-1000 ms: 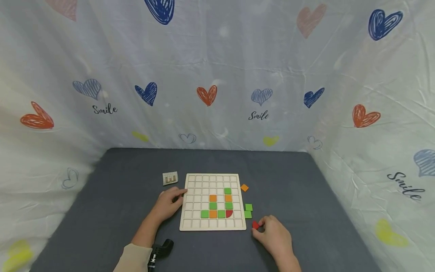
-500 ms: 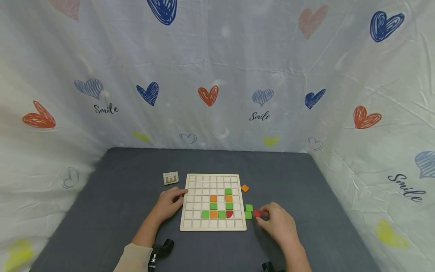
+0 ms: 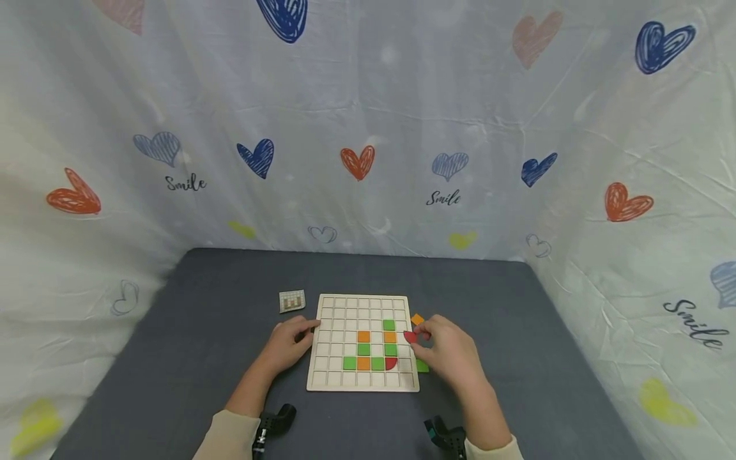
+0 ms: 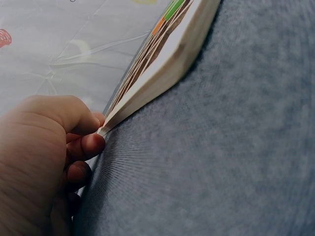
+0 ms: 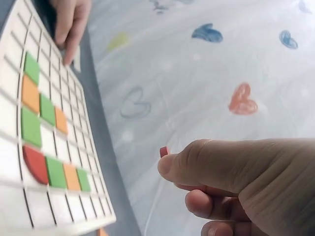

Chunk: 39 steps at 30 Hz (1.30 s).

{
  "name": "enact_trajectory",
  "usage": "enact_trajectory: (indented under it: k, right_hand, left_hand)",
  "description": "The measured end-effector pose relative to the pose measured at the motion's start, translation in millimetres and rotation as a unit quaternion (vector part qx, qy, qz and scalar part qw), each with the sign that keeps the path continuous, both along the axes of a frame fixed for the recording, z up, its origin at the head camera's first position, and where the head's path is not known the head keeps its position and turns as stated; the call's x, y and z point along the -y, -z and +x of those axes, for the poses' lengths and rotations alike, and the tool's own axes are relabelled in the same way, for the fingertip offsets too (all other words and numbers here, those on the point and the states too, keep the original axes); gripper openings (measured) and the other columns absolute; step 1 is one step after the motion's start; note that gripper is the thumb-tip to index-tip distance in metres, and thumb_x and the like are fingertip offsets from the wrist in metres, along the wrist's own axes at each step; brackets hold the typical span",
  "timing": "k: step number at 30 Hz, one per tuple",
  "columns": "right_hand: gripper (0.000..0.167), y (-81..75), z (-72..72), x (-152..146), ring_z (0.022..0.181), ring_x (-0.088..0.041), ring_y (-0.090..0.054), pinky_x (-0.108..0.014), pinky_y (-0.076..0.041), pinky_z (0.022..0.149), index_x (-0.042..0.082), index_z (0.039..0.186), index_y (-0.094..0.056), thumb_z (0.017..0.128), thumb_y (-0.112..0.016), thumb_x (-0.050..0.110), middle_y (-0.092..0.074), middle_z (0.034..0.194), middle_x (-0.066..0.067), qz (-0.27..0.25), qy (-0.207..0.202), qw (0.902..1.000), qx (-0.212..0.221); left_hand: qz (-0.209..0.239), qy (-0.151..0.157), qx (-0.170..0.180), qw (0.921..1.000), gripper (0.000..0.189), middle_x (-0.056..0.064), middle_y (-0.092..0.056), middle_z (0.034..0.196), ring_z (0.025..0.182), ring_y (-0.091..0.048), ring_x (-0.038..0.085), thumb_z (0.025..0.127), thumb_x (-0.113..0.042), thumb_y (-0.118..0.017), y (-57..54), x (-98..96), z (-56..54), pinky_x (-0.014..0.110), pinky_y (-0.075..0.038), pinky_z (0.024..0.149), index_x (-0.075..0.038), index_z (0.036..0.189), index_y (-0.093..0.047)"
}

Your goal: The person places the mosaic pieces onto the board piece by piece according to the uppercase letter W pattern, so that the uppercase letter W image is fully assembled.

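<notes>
My right hand [image 3: 451,354] pinches a small red tile [image 3: 409,337] with a rounded edge between thumb and fingers, over the right border of the wooden grid board [image 3: 336,383]. In the right wrist view only a sliver of that red tile [image 5: 164,151] shows past the thumb tip. My left hand [image 3: 284,345] touches the board's left edge with its outstretched index finger; the left wrist view has its fingertips right at the wooden rim [image 4: 162,81]. Green and orange square tiles and a red quarter-circle tile [image 3: 391,363] lie in the board's cells.
An orange tile [image 3: 417,319] lies right of the board, partly beside my fingers. Below it a green tile [image 3: 422,366] shows, partly covered by my right hand. A small pattern card [image 3: 292,301] lies at the board's upper left. A heart-printed curtain [image 3: 391,223] surrounds the dark table.
My right hand has lifted the red tile from the table and moved it up and left to the board's right border. My left hand has stayed at the board's left edge.
</notes>
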State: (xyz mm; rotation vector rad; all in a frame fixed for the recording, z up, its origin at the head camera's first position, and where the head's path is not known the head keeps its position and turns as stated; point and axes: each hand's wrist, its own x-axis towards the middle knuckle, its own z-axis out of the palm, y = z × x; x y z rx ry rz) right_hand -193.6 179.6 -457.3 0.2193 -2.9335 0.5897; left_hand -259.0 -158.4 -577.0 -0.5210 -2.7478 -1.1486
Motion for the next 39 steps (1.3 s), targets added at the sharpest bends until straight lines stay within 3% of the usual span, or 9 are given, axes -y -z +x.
enact_trajectory:
  k: [6,14,24,32,39]
  right_hand:
    - [0.019,-2.4,-5.3,19,0.068,-0.010,-0.045,-0.029,-0.041,0.059,0.014,0.097,-0.079,0.081,-0.085,0.021,-0.053,0.082,0.006,0.003,-0.027,0.9996,-0.001]
    - [0.016,3.1,-7.9,50,0.063,-0.008,-0.045,-0.027,-0.040,0.054,0.017,0.097,-0.080,0.084,-0.084,0.024,-0.058,0.083,0.004,-0.003,-0.096,0.9953,-0.013]
    - [0.016,34.1,-10.2,104,0.060,-0.003,-0.045,-0.023,-0.039,0.051,0.019,0.095,-0.082,0.085,-0.084,0.031,-0.058,0.080,0.008,0.013,-0.162,0.9866,0.011]
    - [0.013,60.3,-15.3,119,0.061,-0.006,-0.049,-0.026,-0.040,0.051,0.017,0.086,-0.082,0.083,-0.084,0.030,-0.056,0.077,0.008,0.034,-0.152,0.9873,0.031]
    - [0.017,63.6,-16.0,119,0.064,-0.007,-0.051,-0.026,-0.041,0.052,0.019,0.094,-0.083,0.081,-0.086,0.029,-0.058,0.081,0.008,0.028,-0.141,0.9888,0.040]
  left_hand:
    - [-0.002,-0.002,0.007,1.0000,0.032,-0.010,-0.050,0.080,0.064,-0.040,0.008,0.101,-0.008,-0.059,-0.7,0.1,0.3,0.041,-0.029,0.079,-0.011,0.130,-0.073]
    - [-0.002,-0.003,0.004,1.0000,0.033,-0.010,-0.049,0.079,0.063,-0.040,0.009,0.100,-0.008,-0.060,-1.9,0.8,1.1,0.040,-0.029,0.078,-0.011,0.129,-0.074]
    - [-0.006,0.002,-0.007,1.0000,0.033,-0.011,-0.050,0.079,0.063,-0.040,0.007,0.099,-0.007,-0.060,-0.2,2.6,-0.8,0.039,-0.030,0.076,-0.011,0.128,-0.074]
    - [-0.001,0.007,-0.011,0.9999,0.032,-0.012,-0.050,0.080,0.064,-0.040,0.006,0.099,-0.007,-0.060,-0.3,1.7,-1.6,0.040,-0.029,0.077,-0.011,0.128,-0.074]
    - [0.001,0.002,-0.024,0.9997,0.031,-0.013,-0.050,0.079,0.063,-0.040,0.005,0.099,-0.007,-0.060,1.4,1.0,-1.1,0.040,-0.030,0.077,-0.011,0.126,-0.075]
